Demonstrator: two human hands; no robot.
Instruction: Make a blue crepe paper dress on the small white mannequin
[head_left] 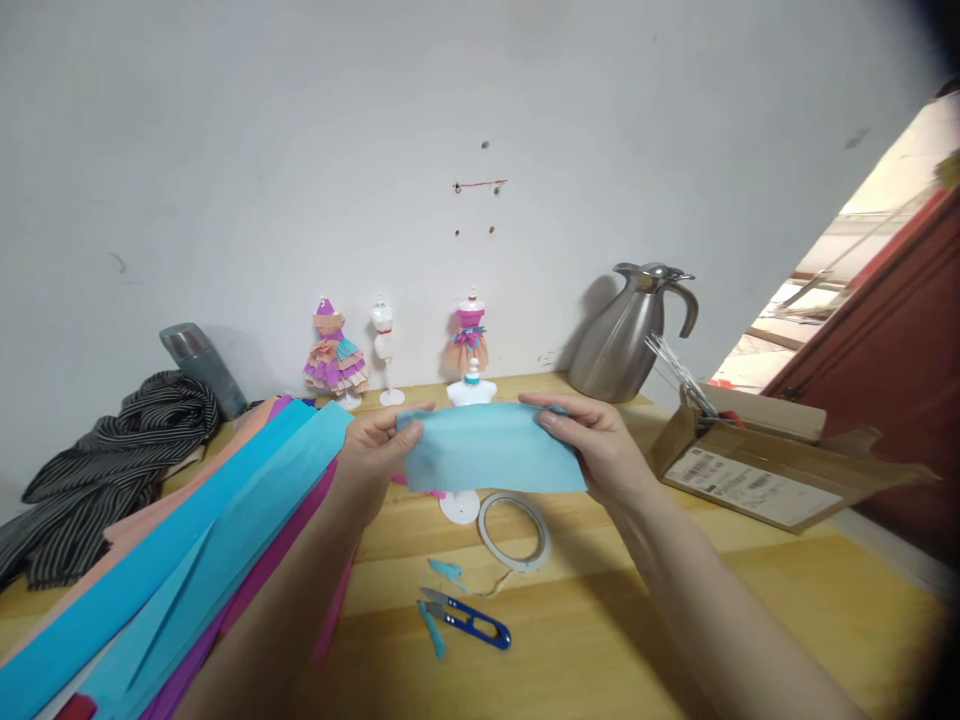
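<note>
A strip of light blue crepe paper (pixel 487 450) is stretched between my two hands above the table. My left hand (pixel 379 440) pinches its left end, thumb in front. At the right end, my right hand (pixel 589 435) pinches the upper corner between thumb and fingers. Behind the strip stands a small white mannequin (pixel 472 388), its middle hidden by the paper. Below lie a roll of double-sided tape (pixel 514 532), blue thread snips (pixel 469 618) and small blue paper scraps (pixel 431 630).
Long crepe paper sheets (pixel 187 560) and a striped cloth (pixel 127 460) cover the left side, beside a bottle (pixel 202 368). Along the wall stand dressed mannequins (pixel 335 350) and a bare one (pixel 384 345). A steel jug (pixel 626 335) and a cardboard box (pixel 757 475) are at right.
</note>
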